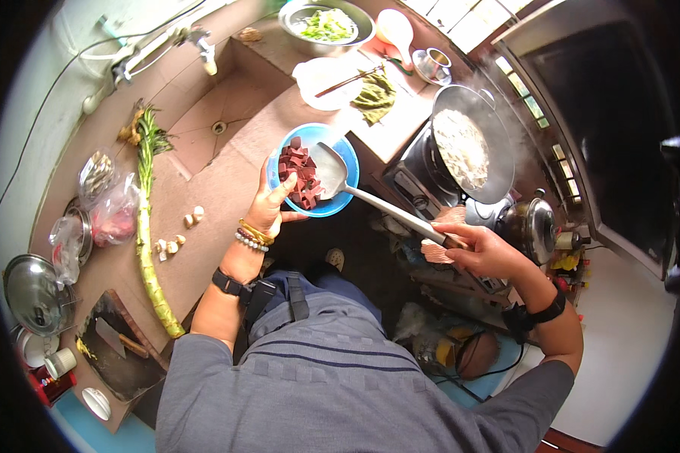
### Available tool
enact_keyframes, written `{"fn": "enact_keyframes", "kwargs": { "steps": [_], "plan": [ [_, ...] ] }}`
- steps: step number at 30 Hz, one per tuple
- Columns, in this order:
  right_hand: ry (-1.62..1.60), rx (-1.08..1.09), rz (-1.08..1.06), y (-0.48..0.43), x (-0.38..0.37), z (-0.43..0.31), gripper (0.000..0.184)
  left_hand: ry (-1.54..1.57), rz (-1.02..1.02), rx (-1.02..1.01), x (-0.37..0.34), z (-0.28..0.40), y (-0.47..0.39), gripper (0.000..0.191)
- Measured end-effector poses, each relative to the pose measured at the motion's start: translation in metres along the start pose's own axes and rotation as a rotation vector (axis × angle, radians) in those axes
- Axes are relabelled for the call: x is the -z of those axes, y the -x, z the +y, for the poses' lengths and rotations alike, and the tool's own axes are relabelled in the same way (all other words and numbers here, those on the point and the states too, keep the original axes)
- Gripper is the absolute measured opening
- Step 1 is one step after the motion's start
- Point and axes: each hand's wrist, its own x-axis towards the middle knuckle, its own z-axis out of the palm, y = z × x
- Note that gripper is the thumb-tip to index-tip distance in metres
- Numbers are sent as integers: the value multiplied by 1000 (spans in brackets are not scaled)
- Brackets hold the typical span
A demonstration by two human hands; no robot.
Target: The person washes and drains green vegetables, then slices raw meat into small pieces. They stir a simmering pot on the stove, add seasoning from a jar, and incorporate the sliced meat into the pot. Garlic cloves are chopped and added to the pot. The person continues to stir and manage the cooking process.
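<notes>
My left hand (272, 201) grips the near left rim of a blue plastic bowl (348, 161), its thumb over the edge. Dark red cubes (300, 172), of a food I cannot name for certain, lie in the left part of the bowl. The metal blade of a wok spatula (331, 170) rests inside the bowl, beside the cubes. My right hand (470, 249) holds the wooden end of the spatula's long handle, with a pinkish cloth just behind it. Steam rises from a wok (501, 164) on the stove at the right, which holds pale pieces of food in whitish liquid (462, 147).
A sink (221, 102) lies beyond the counter. A long green-leaved stalk (145, 226), garlic cloves (194, 217) and a cutting board (130, 368) with a cleaver (110, 338) are at left. A lidded kettle (530, 226) stands beside the wok. Chopsticks (345, 82) lie across a white bowl.
</notes>
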Motion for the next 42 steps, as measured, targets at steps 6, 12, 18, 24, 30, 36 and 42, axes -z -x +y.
{"fn": "enact_keyframes", "kwargs": {
  "steps": [6,12,18,24,30,36,42],
  "plan": [
    [-228,-15,-10,30,51,78,46,31,-93,-6,-90,-38,-38,65],
    [-77,28,121,60,97,126,53,154,-245,-40,-150,-60,-63,59],
    [-130,-41,174,84,126,144,53,219,-260,8,-194,-73,-87,59],
    [-293,-60,267,111,127,154,53,140,-279,-2,-233,-82,-119,58],
    [-363,-110,364,133,127,157,53,192,-252,108,-264,-97,-145,58],
    [-563,-139,463,145,125,161,51,240,-249,205,-274,-102,-172,64],
    [-389,-218,582,124,148,196,51,231,-169,159,-246,-85,-164,60]
  ]
}}
